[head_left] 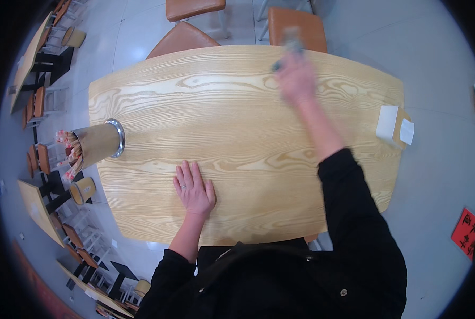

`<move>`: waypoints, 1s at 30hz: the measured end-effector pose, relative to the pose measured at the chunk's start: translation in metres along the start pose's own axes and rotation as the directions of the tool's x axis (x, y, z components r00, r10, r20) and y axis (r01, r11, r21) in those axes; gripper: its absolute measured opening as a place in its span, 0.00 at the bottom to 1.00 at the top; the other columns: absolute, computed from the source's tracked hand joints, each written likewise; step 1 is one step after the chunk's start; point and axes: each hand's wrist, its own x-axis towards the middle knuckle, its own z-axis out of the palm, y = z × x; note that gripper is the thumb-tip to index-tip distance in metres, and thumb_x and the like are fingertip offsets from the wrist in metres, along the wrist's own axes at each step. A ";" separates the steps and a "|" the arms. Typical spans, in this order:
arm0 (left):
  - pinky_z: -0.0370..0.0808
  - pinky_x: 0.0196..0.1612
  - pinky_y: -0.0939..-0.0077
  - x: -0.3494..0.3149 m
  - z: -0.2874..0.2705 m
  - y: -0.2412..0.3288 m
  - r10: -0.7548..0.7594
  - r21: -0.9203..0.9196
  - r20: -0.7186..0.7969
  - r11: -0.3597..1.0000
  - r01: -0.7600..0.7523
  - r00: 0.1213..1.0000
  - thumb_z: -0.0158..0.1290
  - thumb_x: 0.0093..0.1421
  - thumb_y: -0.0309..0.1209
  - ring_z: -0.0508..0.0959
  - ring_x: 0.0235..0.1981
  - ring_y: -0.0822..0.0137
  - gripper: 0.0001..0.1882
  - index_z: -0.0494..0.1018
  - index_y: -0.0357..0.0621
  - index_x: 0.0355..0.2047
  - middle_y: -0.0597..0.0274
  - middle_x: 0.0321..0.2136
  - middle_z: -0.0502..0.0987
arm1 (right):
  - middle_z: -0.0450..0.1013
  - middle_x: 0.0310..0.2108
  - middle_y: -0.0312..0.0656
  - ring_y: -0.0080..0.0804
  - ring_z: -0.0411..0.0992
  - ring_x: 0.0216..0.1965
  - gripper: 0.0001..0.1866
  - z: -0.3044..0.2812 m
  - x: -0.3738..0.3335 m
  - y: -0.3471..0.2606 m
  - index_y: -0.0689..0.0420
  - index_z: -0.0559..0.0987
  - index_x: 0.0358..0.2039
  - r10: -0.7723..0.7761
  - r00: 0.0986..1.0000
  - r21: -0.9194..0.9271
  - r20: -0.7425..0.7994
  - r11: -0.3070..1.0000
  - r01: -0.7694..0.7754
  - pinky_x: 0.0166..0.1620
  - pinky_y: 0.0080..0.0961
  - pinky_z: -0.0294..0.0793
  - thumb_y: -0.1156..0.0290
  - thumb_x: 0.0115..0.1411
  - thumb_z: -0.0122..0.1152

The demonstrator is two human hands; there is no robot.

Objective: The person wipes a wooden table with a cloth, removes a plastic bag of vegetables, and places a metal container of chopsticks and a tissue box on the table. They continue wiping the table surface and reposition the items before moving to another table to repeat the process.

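My left hand (195, 195) lies flat on the near left part of a wooden table (237, 127), fingers stretched out, a ring on one of them. It holds nothing. My right arm reaches across to the far edge, right of the middle. There my right hand (297, 80) is closed on a grey-green thing (293, 40), smeared by motion. Part of it sticks out past the fingers over the table's far edge, and a darker green bit shows beside the thumb side. I cannot make out its kind.
At the table's left edge stands a brown cylindrical holder (95, 143) with wrapped chopsticks (71, 149). A tissue box (389, 125) sits near the right edge, one tissue poking out. Brown chairs (296, 29) stand beyond the far edge; other tables (41, 212) are off to the left.
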 end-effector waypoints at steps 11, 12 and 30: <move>0.44 0.65 0.45 -0.001 0.001 -0.010 0.019 -0.229 -0.143 0.972 -0.052 0.990 0.45 0.56 0.35 0.54 0.65 0.42 0.31 0.60 0.34 0.60 0.44 0.62 0.59 | 0.67 0.56 0.46 0.48 0.60 0.60 0.20 -0.002 -0.147 -0.034 0.57 0.74 0.47 -0.390 0.869 -0.006 0.303 0.912 0.411 0.58 0.53 0.59 0.65 0.54 0.52; 0.44 0.65 0.45 -0.002 0.002 -0.010 0.014 -0.225 -0.133 0.973 -0.044 0.991 0.45 0.56 0.35 0.54 0.65 0.42 0.32 0.60 0.34 0.60 0.44 0.62 0.59 | 0.68 0.53 0.47 0.50 0.62 0.58 0.20 0.006 -0.102 -0.013 0.56 0.74 0.47 -0.289 0.944 -0.259 0.157 0.911 0.322 0.55 0.54 0.60 0.66 0.53 0.52; 0.56 0.61 0.47 -0.007 0.004 -0.029 0.009 -0.586 -0.376 0.773 -0.245 0.927 0.50 0.51 0.29 0.65 0.56 0.42 0.27 0.64 0.36 0.53 0.42 0.54 0.66 | 0.68 0.51 0.52 0.55 0.64 0.53 0.20 -0.014 -0.150 -0.063 0.56 0.72 0.49 0.233 0.968 -0.393 -0.090 0.885 -0.249 0.54 0.53 0.60 0.67 0.54 0.53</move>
